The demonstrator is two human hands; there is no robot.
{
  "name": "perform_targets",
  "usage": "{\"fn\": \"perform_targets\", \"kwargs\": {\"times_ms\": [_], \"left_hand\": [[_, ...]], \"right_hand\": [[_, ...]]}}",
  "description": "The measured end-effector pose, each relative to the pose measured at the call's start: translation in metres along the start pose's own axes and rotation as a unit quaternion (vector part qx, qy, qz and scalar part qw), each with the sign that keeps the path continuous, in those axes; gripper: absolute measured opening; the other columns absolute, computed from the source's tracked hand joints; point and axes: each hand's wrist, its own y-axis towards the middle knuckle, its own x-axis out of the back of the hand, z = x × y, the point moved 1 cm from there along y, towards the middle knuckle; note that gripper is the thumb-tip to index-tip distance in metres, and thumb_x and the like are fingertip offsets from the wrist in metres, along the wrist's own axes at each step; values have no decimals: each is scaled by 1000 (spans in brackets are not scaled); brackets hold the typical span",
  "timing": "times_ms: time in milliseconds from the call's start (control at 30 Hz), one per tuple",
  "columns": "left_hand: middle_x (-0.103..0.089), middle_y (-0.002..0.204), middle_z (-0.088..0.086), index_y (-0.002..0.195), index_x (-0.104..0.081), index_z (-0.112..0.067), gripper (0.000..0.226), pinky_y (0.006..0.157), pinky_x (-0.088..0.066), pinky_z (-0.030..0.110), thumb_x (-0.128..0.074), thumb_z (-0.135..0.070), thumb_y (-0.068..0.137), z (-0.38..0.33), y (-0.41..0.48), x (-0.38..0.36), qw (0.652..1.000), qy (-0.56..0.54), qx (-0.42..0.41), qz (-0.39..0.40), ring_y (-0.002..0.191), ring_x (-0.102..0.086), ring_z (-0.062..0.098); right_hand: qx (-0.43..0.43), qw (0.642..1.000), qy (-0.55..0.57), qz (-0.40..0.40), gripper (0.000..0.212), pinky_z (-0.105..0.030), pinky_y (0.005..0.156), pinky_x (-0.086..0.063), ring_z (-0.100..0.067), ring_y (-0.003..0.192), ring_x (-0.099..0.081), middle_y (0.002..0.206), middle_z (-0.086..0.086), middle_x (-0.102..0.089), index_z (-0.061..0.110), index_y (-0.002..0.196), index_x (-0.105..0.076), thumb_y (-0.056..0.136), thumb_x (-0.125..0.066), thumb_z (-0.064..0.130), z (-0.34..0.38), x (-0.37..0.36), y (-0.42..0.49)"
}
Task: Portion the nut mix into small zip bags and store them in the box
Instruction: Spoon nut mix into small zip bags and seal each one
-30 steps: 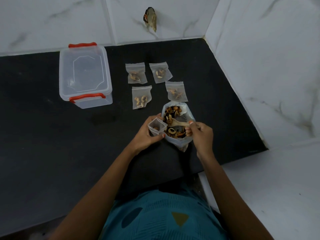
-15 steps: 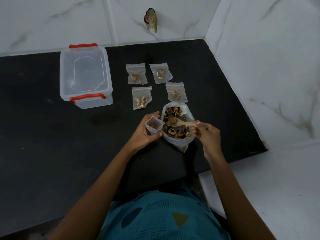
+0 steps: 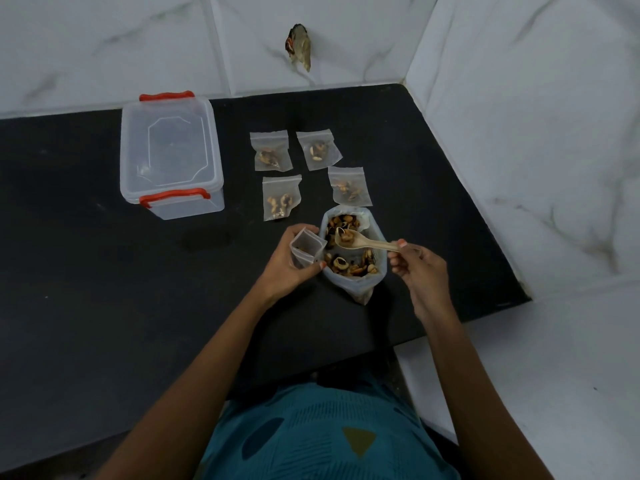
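A large clear bag of nut mix (image 3: 351, 268) lies open on the black counter (image 3: 104, 289). My left hand (image 3: 289, 268) grips a small zip bag (image 3: 306, 249) with its mouth open, just left of the big bag. A pale spoon (image 3: 363, 241) is pinched by its handle in my right hand (image 3: 417, 271); its bowl carries nuts above the big bag, close to the small bag's mouth. Several filled small zip bags (image 3: 281, 197) lie flat behind. The clear storage box (image 3: 169, 155) with red latches stands at the back left, lid on.
White marble walls (image 3: 519, 133) close the counter at the back and right. A small hook-like fitting (image 3: 298, 46) hangs on the back wall. The counter's front edge runs near my body, and a white ledge (image 3: 536, 375) lies to the lower right.
My right hand has drawn back to the right and lifted the spoon out of the nut mix with a load in it. The left hand still grips the small bag.
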Motion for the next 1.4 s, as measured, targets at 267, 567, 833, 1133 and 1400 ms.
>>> {"fn": "perform_targets", "kwargs": {"times_ms": [267,567,833,1133,1400], "left_hand": [[-49,116,-10,117,-40,-28,62,93,-43,22,-78,-12,71,-14,7,-4,998,55,-18,-3,113,-48,8],[-54,118,-3,115,-40,-37,70,94,-47,46,-70,-54,54,-24,11,-8,992,115,-16,-53,117,-49,18],[-53,114,4,120,-42,-16,64,88,-48,29,-79,-23,68,-26,9,-18,995,74,-27,-69,106,-54,18],[-53,116,4,117,-44,-16,57,95,-46,37,-78,-14,71,-28,5,-16,995,49,-35,-77,111,-52,17],[-54,111,1,109,-44,-32,50,89,-48,34,-73,-33,68,-34,3,-20,994,40,-79,-68,106,-54,17]], "right_hand": [[64,996,15,60,16,-15,60,-49,-2,60,-57,69,0,-62,13,83,-65,92,-53,14,34,-5,-25],[252,953,-156,63,10,-8,57,-46,5,59,-58,70,6,-60,13,90,-63,91,-53,10,42,-17,-42],[500,797,-320,110,29,-28,69,-56,-19,80,-66,89,-15,-67,-3,96,-65,86,-48,18,36,-37,-58],[508,790,-324,111,29,-22,70,-52,-21,79,-66,88,-15,-67,-3,96,-66,86,-48,19,34,-34,-54],[519,782,-323,118,28,-25,70,-52,-20,78,-66,87,-15,-67,-3,95,-66,86,-49,17,35,-31,-51]]}}
